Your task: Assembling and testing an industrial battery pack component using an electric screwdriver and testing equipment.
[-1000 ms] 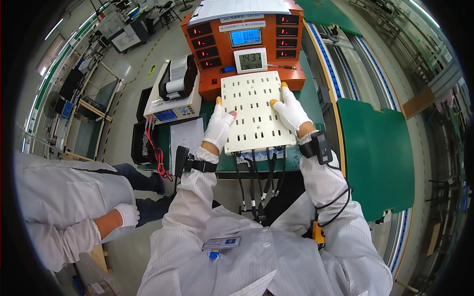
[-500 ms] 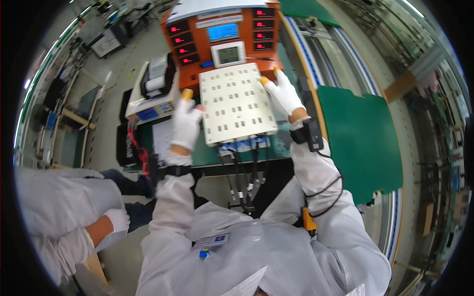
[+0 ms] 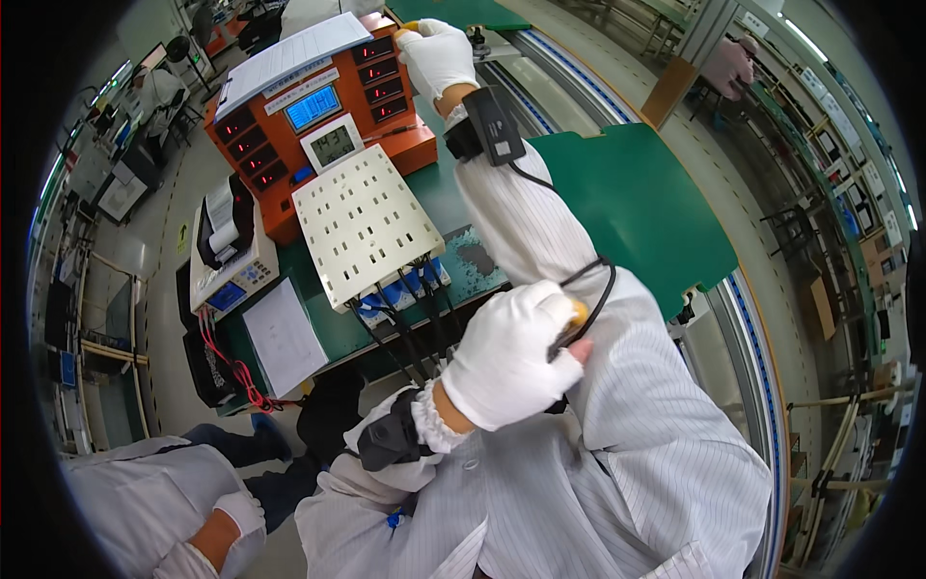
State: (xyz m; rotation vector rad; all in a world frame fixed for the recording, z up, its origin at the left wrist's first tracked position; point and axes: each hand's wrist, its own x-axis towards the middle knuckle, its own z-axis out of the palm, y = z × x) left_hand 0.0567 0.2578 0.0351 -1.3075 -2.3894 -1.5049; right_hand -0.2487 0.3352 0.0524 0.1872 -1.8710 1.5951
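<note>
My right hand (image 3: 439,56), in a white glove with yellow fingertip covers, is at the far right top corner of an orange test unit (image 3: 275,108). Its fingers are bent together; whatever is between them does not show. Across my body, my left hand (image 3: 511,355), gloved in white, is closed around a black cable (image 3: 606,301) beside my right forearm. That cable runs to a black device (image 3: 498,124) strapped on my right wrist. A cream slotted box (image 3: 365,227) rests in front of the orange unit, untouched, with black leads hanging from blue connectors (image 3: 394,301) on its near side.
Left of the unit stands a cream meter (image 3: 236,265) with a small printer (image 3: 224,222) on top and red leads. A paper sheet (image 3: 285,338) lies on the green bench. On the right is a green mat (image 3: 637,212) over a conveyor rail. Another person (image 3: 164,502) stands at left.
Both hands have left the cream box. My right hand moved up to the orange unit's far corner; my left came right and closed on the cable. The view has turned, and the displays' readings differ.
</note>
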